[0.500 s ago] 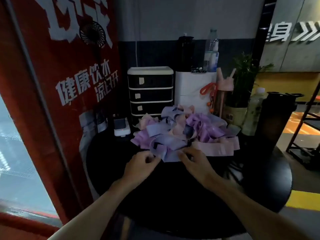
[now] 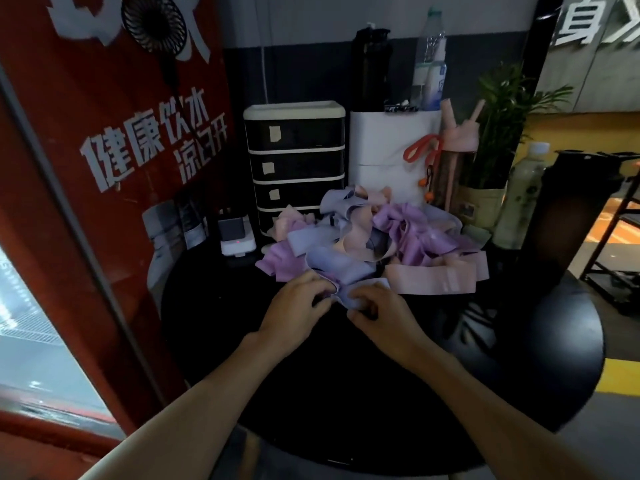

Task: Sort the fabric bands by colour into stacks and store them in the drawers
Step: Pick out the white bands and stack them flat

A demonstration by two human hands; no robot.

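Band (image 2: 350, 293) partly inside right hand (image 2: 381, 310)

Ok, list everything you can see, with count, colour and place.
Table: one, black, under everything.
Fabric bands: many, lilac, purple, pink, piled mid-table.
Drawer unit: one, black and cream, behind pile.
Box: one, white, right of drawers.
Black bottle: one, on box.
Clear bottle: one, on box.
Pink bottle: one, beside box.
Plant: one, green, back right.
Fan: one, black, upper left.
Hands: left hand and right hand, both pinching one lilac band, pile's near edge.
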